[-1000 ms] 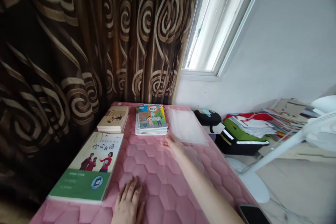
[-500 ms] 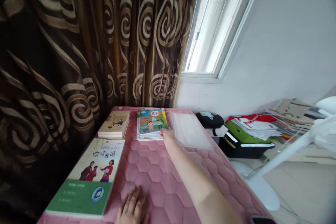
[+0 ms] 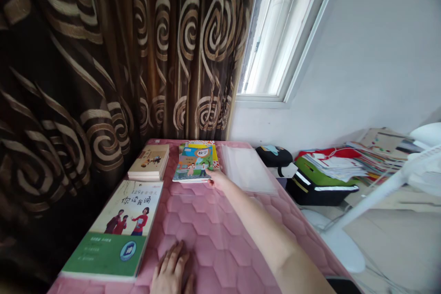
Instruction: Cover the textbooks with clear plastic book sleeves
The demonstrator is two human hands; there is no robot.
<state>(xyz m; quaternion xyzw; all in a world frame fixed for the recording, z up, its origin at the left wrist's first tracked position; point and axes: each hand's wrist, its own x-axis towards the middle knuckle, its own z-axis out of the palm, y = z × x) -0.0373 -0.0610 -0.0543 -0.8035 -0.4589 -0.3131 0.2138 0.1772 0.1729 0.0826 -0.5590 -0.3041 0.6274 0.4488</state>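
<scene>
Blue-covered book point(image 3: 193, 164), at the twelve-o'clock end of the pink quilted surface point(image 3: 201, 227), was pinched at its five-o'clock corner by the nearly closed right hand point(image 3: 217, 180), while the left hand point(image 3: 171, 270), loosely open, was laid palm-down towards six o'clock.
</scene>
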